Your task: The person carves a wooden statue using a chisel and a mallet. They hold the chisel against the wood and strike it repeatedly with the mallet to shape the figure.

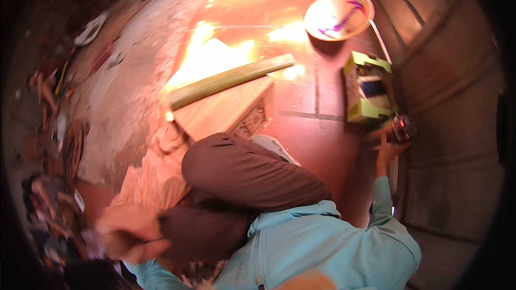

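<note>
I sit on a reddish floor in a light blue hoodie and brown trousers, one knee (242, 174) bent in front of me. My right hand (386, 149) reaches out to the right, its fingers at a small dark round object (403, 128) beside a yellow-green box (368, 88). Blur hides whether the fingers grip it. My left hand (129, 231) is at the lower left, blurred, curled shut with nothing seen in it, next to pale carved wooden pieces (153, 177).
A carved wooden block (226, 110) lies ahead with a long green stick (231, 80) across it. A round bowl (337, 15) holding purple items stands at the back right. A grey wall (457, 129) runs along the right. Cluttered tools (54, 193) lie on the left.
</note>
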The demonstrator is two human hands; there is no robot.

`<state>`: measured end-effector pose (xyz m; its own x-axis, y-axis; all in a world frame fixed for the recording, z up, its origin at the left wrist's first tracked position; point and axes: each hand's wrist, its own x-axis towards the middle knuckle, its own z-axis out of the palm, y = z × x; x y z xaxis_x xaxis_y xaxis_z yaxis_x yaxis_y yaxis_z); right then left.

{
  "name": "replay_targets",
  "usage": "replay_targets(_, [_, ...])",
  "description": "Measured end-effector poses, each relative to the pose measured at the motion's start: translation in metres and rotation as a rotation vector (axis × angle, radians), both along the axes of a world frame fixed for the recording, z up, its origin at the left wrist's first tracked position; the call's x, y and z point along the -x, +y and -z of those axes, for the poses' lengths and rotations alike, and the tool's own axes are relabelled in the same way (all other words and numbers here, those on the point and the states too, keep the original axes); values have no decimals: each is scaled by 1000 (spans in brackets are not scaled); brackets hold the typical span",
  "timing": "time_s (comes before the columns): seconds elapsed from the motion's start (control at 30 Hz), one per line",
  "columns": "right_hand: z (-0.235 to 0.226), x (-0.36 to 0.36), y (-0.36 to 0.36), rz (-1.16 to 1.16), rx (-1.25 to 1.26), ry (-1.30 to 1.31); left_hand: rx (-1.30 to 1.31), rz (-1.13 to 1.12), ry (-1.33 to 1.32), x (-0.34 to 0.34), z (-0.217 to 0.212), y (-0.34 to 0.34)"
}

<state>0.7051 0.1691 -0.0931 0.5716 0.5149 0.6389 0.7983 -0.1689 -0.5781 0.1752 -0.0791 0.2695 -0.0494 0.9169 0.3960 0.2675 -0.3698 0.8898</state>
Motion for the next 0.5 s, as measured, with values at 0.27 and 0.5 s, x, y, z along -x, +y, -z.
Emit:
replay_targets(0.27, [6,36,22,-121,-71,63,318,278,773,-32,24,-10])
replay_targets(0.5, [-29,82,57,-483,-130,108,309,-805,559,14,9,-72])
